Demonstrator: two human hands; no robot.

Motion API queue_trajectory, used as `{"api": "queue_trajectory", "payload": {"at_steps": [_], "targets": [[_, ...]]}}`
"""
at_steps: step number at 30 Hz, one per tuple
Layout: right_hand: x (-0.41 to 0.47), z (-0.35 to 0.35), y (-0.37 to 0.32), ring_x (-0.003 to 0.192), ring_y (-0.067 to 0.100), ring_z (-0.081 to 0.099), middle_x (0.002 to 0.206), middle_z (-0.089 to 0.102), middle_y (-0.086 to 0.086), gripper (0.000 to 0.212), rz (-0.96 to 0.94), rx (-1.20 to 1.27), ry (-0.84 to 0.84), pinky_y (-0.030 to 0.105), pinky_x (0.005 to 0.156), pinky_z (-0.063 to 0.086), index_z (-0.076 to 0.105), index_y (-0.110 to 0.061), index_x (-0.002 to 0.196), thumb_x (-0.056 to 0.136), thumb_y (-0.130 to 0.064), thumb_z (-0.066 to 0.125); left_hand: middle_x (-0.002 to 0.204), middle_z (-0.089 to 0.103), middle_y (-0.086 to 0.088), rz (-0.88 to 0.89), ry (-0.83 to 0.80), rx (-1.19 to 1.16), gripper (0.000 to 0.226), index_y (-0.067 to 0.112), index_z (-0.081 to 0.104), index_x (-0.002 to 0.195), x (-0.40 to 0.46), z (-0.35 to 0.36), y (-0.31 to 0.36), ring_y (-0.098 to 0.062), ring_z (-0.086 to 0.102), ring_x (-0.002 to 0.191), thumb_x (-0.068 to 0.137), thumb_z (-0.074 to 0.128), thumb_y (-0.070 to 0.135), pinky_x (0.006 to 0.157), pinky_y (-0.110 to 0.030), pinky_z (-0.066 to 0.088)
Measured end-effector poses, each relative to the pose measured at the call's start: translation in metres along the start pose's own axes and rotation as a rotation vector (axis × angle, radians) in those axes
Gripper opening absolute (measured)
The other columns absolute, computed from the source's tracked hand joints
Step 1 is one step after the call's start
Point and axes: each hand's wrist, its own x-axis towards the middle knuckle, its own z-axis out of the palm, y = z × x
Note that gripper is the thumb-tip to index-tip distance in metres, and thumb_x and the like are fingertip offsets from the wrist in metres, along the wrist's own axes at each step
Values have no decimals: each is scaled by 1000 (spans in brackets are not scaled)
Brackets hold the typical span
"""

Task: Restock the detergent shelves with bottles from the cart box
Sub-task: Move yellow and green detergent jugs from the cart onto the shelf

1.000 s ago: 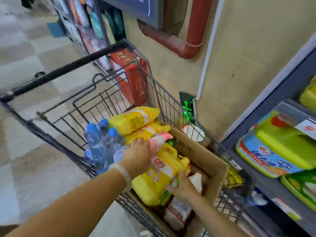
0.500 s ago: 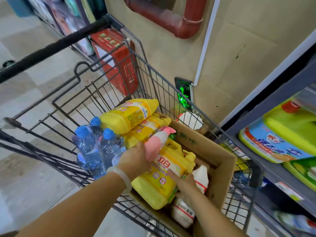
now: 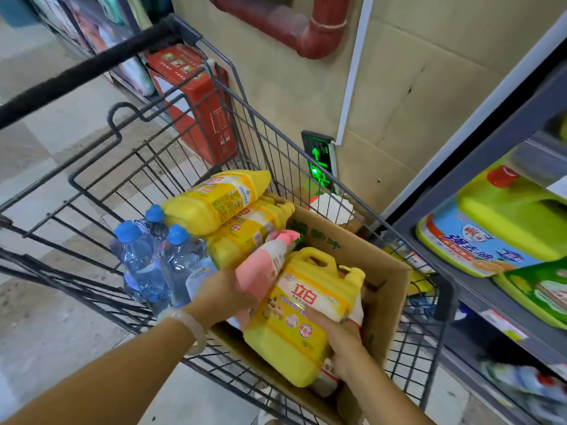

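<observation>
A cardboard box [image 3: 386,289] sits in the wire cart [image 3: 214,124]. My left hand [image 3: 227,291] grips a pink and white bottle [image 3: 267,262] lying over the box's near left edge. My right hand [image 3: 336,329] holds the lower right side of a large yellow detergent jug [image 3: 302,308] with a handle, tilted in the box. Beneath that jug a white bottle [image 3: 325,383] is partly hidden. Two more yellow detergent bottles [image 3: 214,202] lie stacked across the box's far left corner. The detergent shelves [image 3: 478,167] stand to the right.
A pack of blue-capped water bottles [image 3: 147,259] stands in the cart left of the box. Green and blue-labelled jugs [image 3: 491,228] fill the right shelf. Behind the cart are a red case [image 3: 199,99], a green exit sign [image 3: 320,162] and a red pipe [image 3: 319,32].
The view has closed in on the cart. My left hand has lifted the pink bottle slightly, and my right hand has shifted from the white bottle onto the yellow jug's side.
</observation>
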Motion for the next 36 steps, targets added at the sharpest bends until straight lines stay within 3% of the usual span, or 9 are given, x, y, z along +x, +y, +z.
{"api": "queue_trajectory", "payload": {"at_steps": [4, 9, 15, 18, 21, 23, 30, 33, 36], "targets": [[-19, -50, -21, 77, 18, 70, 92, 73, 4, 43, -166, -94, 46, 29, 57, 54, 66, -17, 96, 60, -5, 85, 118, 61, -8, 25, -110, -72, 56, 9, 48, 122, -12, 39, 7, -26, 58, 108, 78, 70, 37, 80, -27, 45], [-33, -99, -56, 72, 15, 70, 89, 73, 5, 44, -313, -263, 103, 33, 70, 55, 67, -14, 96, 58, -1, 86, 125, 57, -6, 42, -261, -116, 59, 8, 46, 126, -21, 97, 48, -24, 55, 116, 80, 66, 39, 88, -27, 43], [-50, -126, -78, 52, 5, 68, 60, 69, -15, 41, -365, -252, 56, 22, 44, 51, 60, -23, 81, 62, 7, 81, 122, 60, -5, -16, -425, -87, 71, 8, 47, 128, -27, 156, 75, -21, 58, 112, 72, 71, 45, 90, -28, 49], [-39, -129, -67, 67, 15, 73, 78, 75, -4, 44, -345, -271, 57, 34, 59, 59, 66, -20, 90, 53, -6, 87, 123, 60, -6, 39, -499, -44, 75, 5, 46, 128, -30, 168, 75, -23, 59, 112, 73, 65, 52, 94, -31, 49], [-34, -123, -58, 80, 26, 72, 93, 75, 7, 55, -325, -264, 52, 49, 78, 57, 68, -12, 102, 50, -11, 89, 126, 59, -12, 65, -479, 59, 43, 3, 51, 125, -29, 154, 72, -28, 58, 114, 93, 54, 31, 94, -35, 47], [-31, -119, -55, 82, 28, 71, 93, 74, 7, 53, -307, -271, 56, 50, 80, 56, 67, -14, 99, 51, -8, 90, 128, 59, -14, 65, -416, -73, 34, 0, 56, 123, -24, 138, 69, -31, 56, 116, 99, 43, 20, 96, -34, 43], [-36, -103, -48, 84, 27, 70, 93, 73, 8, 57, -279, -270, 16, 47, 80, 56, 65, -10, 103, 51, -5, 90, 122, 63, -8, 60, -389, -572, 74, 5, 57, 124, -21, 107, 63, -24, 57, 113, 82, 48, 66, 98, -32, 43], [-44, -94, -49, 72, 18, 69, 81, 71, 0, 41, -289, -243, 12, 33, 63, 56, 64, -15, 90, 59, 1, 85, 98, 65, 0, 49, -315, -579, 50, 15, 63, 101, -18, 108, 58, -17, 59, 97, 90, 43, 60, 79, -24, 44], [-44, -86, -42, 66, 12, 68, 78, 71, -1, 39, -284, -216, 12, 24, 51, 55, 65, -14, 90, 60, 1, 85, 77, 54, 4, 53, -109, -358, 54, 33, 48, 80, -13, 99, 45, -15, 55, 77, 79, 22, 80, 71, -28, 47]]}}
